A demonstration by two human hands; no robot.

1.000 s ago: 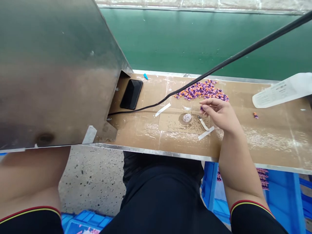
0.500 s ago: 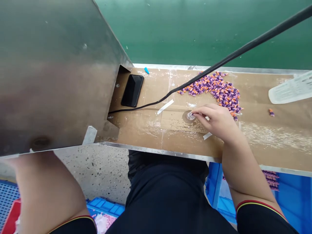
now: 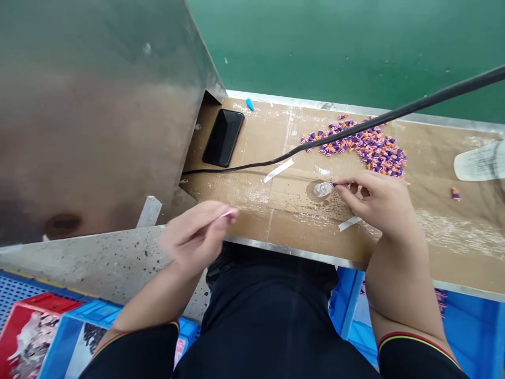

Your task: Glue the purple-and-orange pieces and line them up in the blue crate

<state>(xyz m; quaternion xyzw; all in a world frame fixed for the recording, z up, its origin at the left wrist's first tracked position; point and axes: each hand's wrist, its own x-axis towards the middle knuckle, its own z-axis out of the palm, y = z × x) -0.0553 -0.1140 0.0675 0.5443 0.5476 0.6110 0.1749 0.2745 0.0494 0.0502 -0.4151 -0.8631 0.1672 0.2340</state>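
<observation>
My left hand (image 3: 199,231) is over the bench's near edge, pinching a small pink piece (image 3: 226,213) between thumb and forefinger. Just right of a small clear round dish (image 3: 322,189), my right hand (image 3: 374,200) pinches a tiny dark purple piece (image 3: 335,185). The dish rests on a wet patch of the cardboard-covered bench (image 3: 292,226). Behind my right hand lies a pile of small purple, orange and pink pieces (image 3: 382,152).
A black phone (image 3: 223,138) lies at the left beside a metal panel (image 3: 118,116). A black cable (image 3: 355,129) crosses above the bench. One loose piece (image 3: 455,193) and a white plastic item (image 3: 479,162) are at the right. Bins (image 3: 82,331) stand below left.
My left hand has come up from below the metal panel, with a pink piece in its fingers. My right hand has drawn back slightly from the dish, holding a purple piece. The view has shifted.
</observation>
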